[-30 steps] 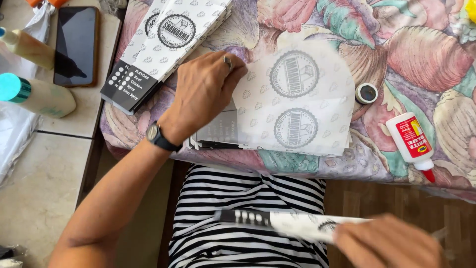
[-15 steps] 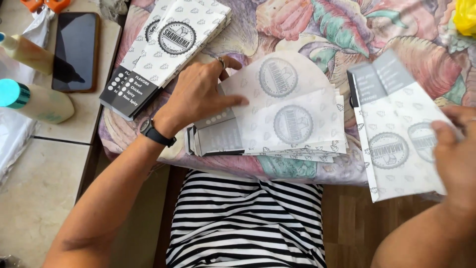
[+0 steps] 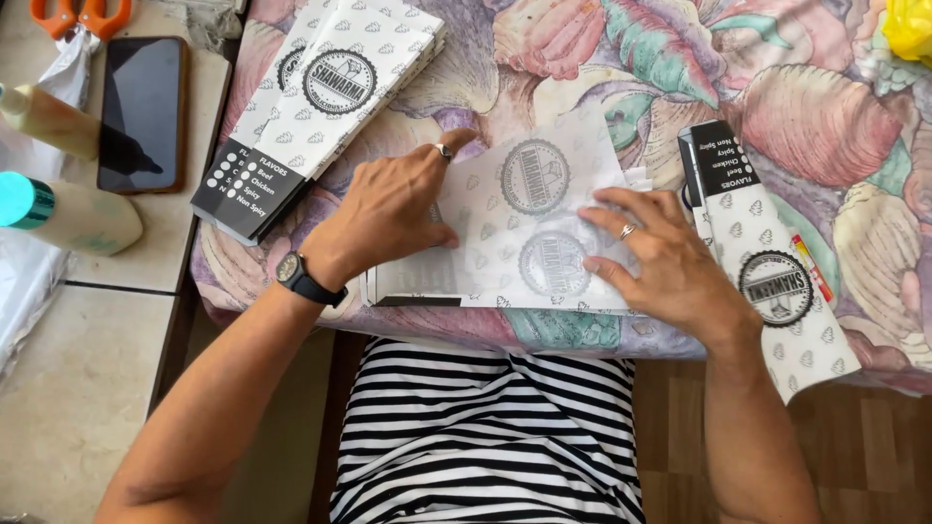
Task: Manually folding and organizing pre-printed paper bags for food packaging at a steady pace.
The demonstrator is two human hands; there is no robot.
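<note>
My left hand (image 3: pixel 388 209), with a ring and a black wristwatch, lies flat on the left part of a white printed paper sheet (image 3: pixel 534 209) at the near edge of the flowered tablecloth (image 3: pixel 777 107). My right hand (image 3: pixel 660 257), also ringed, presses flat on the sheet's right side. The sheet carries two round grey stamps and lies over other flat paper pieces. A finished paper bag (image 3: pixel 767 272) with a black top band lies just right of my right hand, hanging over the table edge. A stack of like bags (image 3: pixel 320 107) lies to the upper left.
On the tiled counter at left are a black phone (image 3: pixel 144 112), two bottles (image 3: pixel 68 213), orange-handled scissors (image 3: pixel 68 15) and a white plastic bag (image 3: pixel 24 281). A yellow object (image 3: pixel 908 29) sits at the top right. A striped shirt and wooden floor show below.
My right hand has laid the paper bag down at the right and moved onto the sheet. The left hand has stayed pressing the sheet.
</note>
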